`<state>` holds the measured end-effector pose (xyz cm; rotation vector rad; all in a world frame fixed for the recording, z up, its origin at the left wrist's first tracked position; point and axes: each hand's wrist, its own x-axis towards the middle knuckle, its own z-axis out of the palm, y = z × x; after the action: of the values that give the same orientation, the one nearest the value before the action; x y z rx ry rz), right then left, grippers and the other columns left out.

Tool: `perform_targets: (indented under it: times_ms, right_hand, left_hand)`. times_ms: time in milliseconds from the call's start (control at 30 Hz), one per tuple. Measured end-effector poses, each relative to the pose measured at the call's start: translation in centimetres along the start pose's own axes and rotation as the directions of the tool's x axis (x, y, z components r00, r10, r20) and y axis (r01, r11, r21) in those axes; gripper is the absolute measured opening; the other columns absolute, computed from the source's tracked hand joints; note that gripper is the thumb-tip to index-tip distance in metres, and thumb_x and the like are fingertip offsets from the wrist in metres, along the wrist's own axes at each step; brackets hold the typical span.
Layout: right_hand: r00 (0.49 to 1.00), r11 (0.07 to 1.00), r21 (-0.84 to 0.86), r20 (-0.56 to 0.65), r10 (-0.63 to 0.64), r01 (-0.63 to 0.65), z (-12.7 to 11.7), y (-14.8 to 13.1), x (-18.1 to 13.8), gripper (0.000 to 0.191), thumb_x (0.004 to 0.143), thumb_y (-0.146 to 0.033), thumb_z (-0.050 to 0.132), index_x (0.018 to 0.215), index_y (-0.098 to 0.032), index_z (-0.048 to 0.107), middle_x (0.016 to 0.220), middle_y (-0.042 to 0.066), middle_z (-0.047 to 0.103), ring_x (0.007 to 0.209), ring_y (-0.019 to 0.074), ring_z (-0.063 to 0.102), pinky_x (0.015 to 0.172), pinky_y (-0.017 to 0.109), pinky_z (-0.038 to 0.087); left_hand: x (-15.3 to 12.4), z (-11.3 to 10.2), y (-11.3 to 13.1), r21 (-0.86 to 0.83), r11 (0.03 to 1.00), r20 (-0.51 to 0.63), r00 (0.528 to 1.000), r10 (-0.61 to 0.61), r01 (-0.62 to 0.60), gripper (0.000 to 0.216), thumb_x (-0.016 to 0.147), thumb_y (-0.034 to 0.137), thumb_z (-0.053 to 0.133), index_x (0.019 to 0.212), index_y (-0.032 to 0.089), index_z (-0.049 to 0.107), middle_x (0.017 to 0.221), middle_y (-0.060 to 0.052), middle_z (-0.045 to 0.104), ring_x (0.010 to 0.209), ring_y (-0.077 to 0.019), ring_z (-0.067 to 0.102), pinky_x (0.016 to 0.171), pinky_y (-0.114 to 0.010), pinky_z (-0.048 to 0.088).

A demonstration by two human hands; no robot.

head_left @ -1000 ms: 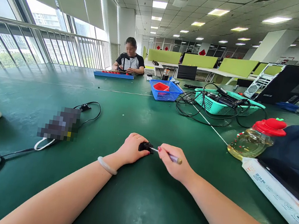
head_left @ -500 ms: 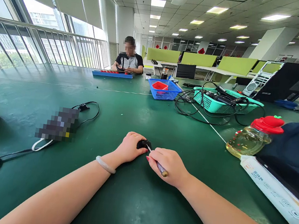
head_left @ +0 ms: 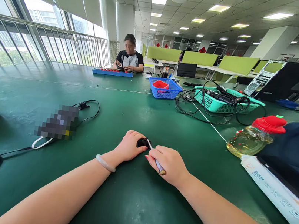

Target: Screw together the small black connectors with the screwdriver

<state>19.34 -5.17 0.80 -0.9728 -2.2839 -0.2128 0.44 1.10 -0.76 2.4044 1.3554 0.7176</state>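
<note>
My left hand (head_left: 131, 146) is closed around a small black part (head_left: 142, 143) on the green table, the thumb on its near side. The part's exact kind is too small to make out. Held pen-fashion in my right hand (head_left: 168, 164) is a slim screwdriver-like tool (head_left: 160, 167) with a brown-gold handle end. Its pale metal shaft slants up and left, and the tip is at the right end of the black part. Whether the tip touches the part or sits in it, I cannot tell.
Left on the green table (head_left: 114, 121) lies a blurred-out dark device (head_left: 59, 123) with cords. Farther back stand a blue basket (head_left: 166, 94) and a teal basket (head_left: 213, 106) of cables. A red-lidded bottle (head_left: 248, 142) and white packet (head_left: 275, 190) lie right. A person (head_left: 131, 57) sits opposite.
The tool's tip has shifted slightly up on the black part, and its handle end has swung a little left. My left hand keeps its hold. The whole view has tilted slightly.
</note>
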Motion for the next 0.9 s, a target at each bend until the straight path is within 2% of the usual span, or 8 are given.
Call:
perform_targets:
  times_ms: [100, 200, 300, 433, 533, 633, 700, 900]
  right_hand:
    - [0.996, 0.995, 0.051, 0.007, 0.086, -0.086, -0.2, 0.5, 0.0, 0.030, 0.096, -0.029, 0.046, 0.071, -0.019, 0.059, 0.063, 0.000, 0.051, 0.054, 0.0104, 0.043, 0.053, 0.025, 0.029]
    - [0.984, 0.965, 0.191, 0.024, 0.177, -0.179, -0.4, 0.8, 0.0, 0.025, 0.095, -0.032, 0.050, 0.076, -0.019, 0.060, 0.068, 0.000, 0.055, 0.058, 0.0102, 0.049, 0.056, 0.023, 0.035]
    - [0.978, 0.928, 0.309, 0.032, 0.207, -0.207, -0.3, 0.7, 0.0, 0.012, 0.090, -0.032, 0.058, 0.091, -0.021, 0.062, 0.079, 0.002, 0.061, 0.063, 0.0113, 0.054, 0.060, 0.023, 0.043]
    - [0.975, 0.887, 0.413, 0.006, 0.223, -0.206, 0.0, 0.3, -0.1, 0.025, 0.091, -0.026, 0.055, 0.115, -0.023, 0.059, 0.099, 0.005, 0.066, 0.077, 0.0143, 0.062, 0.070, 0.027, 0.050]
    - [0.956, 0.842, 0.488, -0.051, 0.289, -0.229, -0.3, 0.2, -0.1, 0.021, 0.094, -0.030, 0.049, 0.110, -0.023, 0.061, 0.096, 0.006, 0.069, 0.082, 0.0166, 0.065, 0.075, 0.029, 0.051]
    - [0.933, 0.801, 0.530, -0.046, 0.356, -0.279, -0.8, 0.4, -0.2, 0.023, 0.096, -0.034, 0.046, 0.097, -0.021, 0.065, 0.079, 0.003, 0.067, 0.064, 0.0140, 0.059, 0.064, 0.027, 0.048]
    - [0.934, 0.785, 0.549, -0.023, 0.358, -0.287, -1.0, 0.5, -0.2, 0.026, 0.096, -0.035, 0.045, 0.092, -0.020, 0.066, 0.070, 0.002, 0.064, 0.058, 0.0125, 0.055, 0.060, 0.026, 0.045]
    - [0.938, 0.759, 0.565, 0.087, 0.336, -0.325, -0.5, 0.9, 0.0, 0.027, 0.095, -0.035, 0.044, 0.093, -0.020, 0.066, 0.069, 0.000, 0.063, 0.057, 0.0120, 0.055, 0.058, 0.024, 0.043]
  left_hand:
    - [-0.1, 0.1, 0.0, 0.023, 1.000, -0.017, 1.000, -0.001, 0.001, 0.024, 0.079, 0.035, 0.068, 0.099, 0.022, 0.069, 0.105, -0.006, 0.071, 0.113, -0.0283, 0.055, 0.102, -0.045, 0.043]
    - [-0.2, 0.1, 0.1, 0.061, 0.998, -0.045, 0.999, -0.027, 0.029, 0.026, 0.079, 0.040, 0.068, 0.098, 0.022, 0.069, 0.103, -0.006, 0.071, 0.113, -0.0297, 0.053, 0.102, -0.047, 0.042]
    - [-0.3, 0.2, 0.0, 0.108, 0.992, -0.066, 0.997, -0.051, 0.058, 0.032, 0.077, 0.047, 0.070, 0.096, 0.021, 0.069, 0.103, -0.008, 0.072, 0.117, -0.0328, 0.051, 0.102, -0.049, 0.041]
    - [-0.4, 0.1, 0.1, 0.140, 0.987, -0.059, 0.996, -0.065, 0.073, 0.039, 0.075, 0.053, 0.070, 0.097, 0.020, 0.069, 0.106, -0.008, 0.072, 0.124, -0.0360, 0.047, 0.105, -0.051, 0.039]
    - [-0.5, -0.1, 0.4, 0.112, 0.991, -0.054, 0.996, -0.070, 0.075, 0.047, 0.075, 0.053, 0.070, 0.110, 0.022, 0.067, 0.114, -0.008, 0.070, 0.129, -0.0364, 0.043, 0.107, -0.053, 0.036]
    - [-0.6, -0.3, 0.9, 0.050, 0.998, -0.027, 0.999, -0.035, 0.037, 0.064, 0.073, 0.044, 0.073, 0.131, 0.024, 0.055, 0.125, -0.008, 0.065, 0.131, -0.0343, 0.042, 0.109, -0.052, 0.036]
    - [-0.7, -0.4, 1.1, 0.003, 1.000, 0.011, 1.000, 0.014, -0.014, 0.072, 0.073, 0.037, 0.073, 0.139, 0.026, 0.047, 0.126, -0.007, 0.065, 0.130, -0.0315, 0.043, 0.109, -0.050, 0.036]
    - [-0.7, -0.4, 1.1, -0.017, 0.999, 0.059, 0.997, 0.051, -0.050, 0.071, 0.075, 0.033, 0.070, 0.141, 0.025, 0.045, 0.123, -0.006, 0.067, 0.128, -0.0296, 0.044, 0.110, -0.049, 0.037]
